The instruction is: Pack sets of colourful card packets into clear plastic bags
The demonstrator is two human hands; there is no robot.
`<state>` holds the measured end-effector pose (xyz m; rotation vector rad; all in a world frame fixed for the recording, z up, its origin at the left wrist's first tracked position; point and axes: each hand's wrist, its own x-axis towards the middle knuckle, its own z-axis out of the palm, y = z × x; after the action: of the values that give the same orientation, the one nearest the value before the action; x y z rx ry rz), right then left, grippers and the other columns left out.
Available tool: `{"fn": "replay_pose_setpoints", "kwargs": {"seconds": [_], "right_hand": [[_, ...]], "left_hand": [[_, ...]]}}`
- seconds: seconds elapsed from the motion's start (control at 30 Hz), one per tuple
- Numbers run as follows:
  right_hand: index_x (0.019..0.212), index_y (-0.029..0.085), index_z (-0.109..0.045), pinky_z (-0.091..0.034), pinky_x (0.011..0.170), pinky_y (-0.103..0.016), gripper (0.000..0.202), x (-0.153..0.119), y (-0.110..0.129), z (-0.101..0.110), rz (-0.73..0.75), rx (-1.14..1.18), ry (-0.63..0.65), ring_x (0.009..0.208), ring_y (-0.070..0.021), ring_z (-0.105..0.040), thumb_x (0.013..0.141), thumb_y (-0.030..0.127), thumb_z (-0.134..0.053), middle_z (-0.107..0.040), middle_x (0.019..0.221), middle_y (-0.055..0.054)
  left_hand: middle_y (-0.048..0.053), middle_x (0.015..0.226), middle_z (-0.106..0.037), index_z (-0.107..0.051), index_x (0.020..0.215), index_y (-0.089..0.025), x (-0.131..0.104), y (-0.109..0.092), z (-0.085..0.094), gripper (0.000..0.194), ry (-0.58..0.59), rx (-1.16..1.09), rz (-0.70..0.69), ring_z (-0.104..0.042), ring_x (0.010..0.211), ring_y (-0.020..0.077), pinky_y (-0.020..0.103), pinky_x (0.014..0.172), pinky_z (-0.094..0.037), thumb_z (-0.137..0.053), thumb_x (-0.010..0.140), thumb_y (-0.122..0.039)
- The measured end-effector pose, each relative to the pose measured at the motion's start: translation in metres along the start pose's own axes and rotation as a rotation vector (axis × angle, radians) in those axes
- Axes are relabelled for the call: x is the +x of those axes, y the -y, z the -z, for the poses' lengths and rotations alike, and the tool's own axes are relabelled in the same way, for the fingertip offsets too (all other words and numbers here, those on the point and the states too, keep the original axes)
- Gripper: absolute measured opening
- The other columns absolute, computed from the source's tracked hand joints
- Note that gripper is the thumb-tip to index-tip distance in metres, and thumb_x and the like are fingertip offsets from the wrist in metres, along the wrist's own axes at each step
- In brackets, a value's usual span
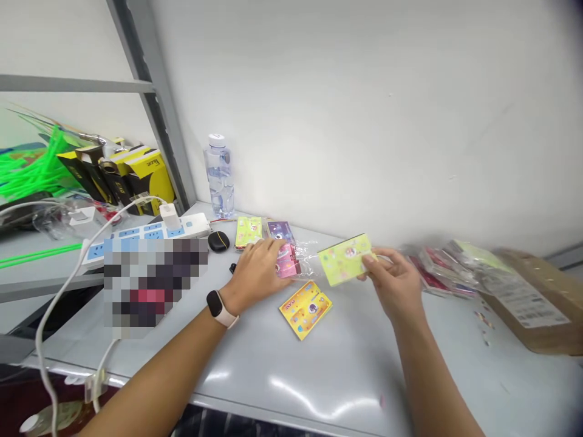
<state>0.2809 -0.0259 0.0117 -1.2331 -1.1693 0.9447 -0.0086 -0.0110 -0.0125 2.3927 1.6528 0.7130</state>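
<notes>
With thumb and fingers closed on its right end, my right hand [395,280] holds a light green printed card booklet [345,260] above the table. My left hand [257,267], a band on its wrist, is closed at the left edge of a pink printed card [288,262]. Clear plastic film [308,258] sticks out to the right of the pink card. A purple card [279,230] lies just behind those fingers, and a stack of green cards [248,230] is to their left. Between my forearms a yellow card booklet [306,309] lies flat on the table.
A water bottle [221,176] stands against the wall, near a black oval case [218,241]. At left are a power strip [148,237] with cables and yellow-black boxes [148,173]. Wrapped packs [449,270] and a cardboard box [532,303] are at right.
</notes>
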Motion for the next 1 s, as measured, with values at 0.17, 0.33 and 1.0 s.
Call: {"fn": "replay_pose_setpoints", "kwargs": {"seconds": [0.17, 0.33, 1.0], "right_hand": [[0.102, 0.020, -0.075, -0.060, 0.064, -0.039, 0.052, -0.006, -0.006, -0.022, 0.006, -0.159, -0.096, 0.061, -0.0235, -0.072, 0.072, 0.059, -0.093, -0.080, 0.075, -0.006], [0.101, 0.020, -0.075, -0.061, 0.067, -0.039, 0.050, -0.008, -0.013, -0.031, -0.002, -0.117, -0.100, 0.063, -0.0223, -0.073, 0.073, 0.058, -0.092, -0.081, 0.080, -0.006], [0.105, 0.023, -0.070, -0.055, 0.069, -0.036, 0.042, -0.032, -0.032, -0.062, -0.058, -0.086, -0.104, 0.074, -0.0238, -0.072, 0.084, 0.058, -0.084, -0.081, 0.079, -0.004]], "left_hand": [[0.014, 0.126, -0.067, -0.053, 0.139, -0.019, -0.002, -0.001, -0.006, 0.064, -0.033, 0.073, -0.041, -0.065, 0.120, 0.0378, 0.052, 0.102, -0.049, -0.078, 0.085, -0.043], [0.015, 0.126, -0.067, -0.052, 0.139, -0.018, -0.003, -0.001, -0.009, 0.065, -0.021, 0.121, -0.072, -0.064, 0.119, 0.0377, 0.051, 0.101, -0.049, -0.078, 0.085, -0.043], [0.016, 0.124, -0.067, -0.051, 0.140, -0.016, -0.006, -0.005, -0.013, 0.067, -0.054, 0.092, -0.085, -0.064, 0.115, 0.0379, 0.051, 0.098, -0.049, -0.072, 0.089, -0.055]]}}
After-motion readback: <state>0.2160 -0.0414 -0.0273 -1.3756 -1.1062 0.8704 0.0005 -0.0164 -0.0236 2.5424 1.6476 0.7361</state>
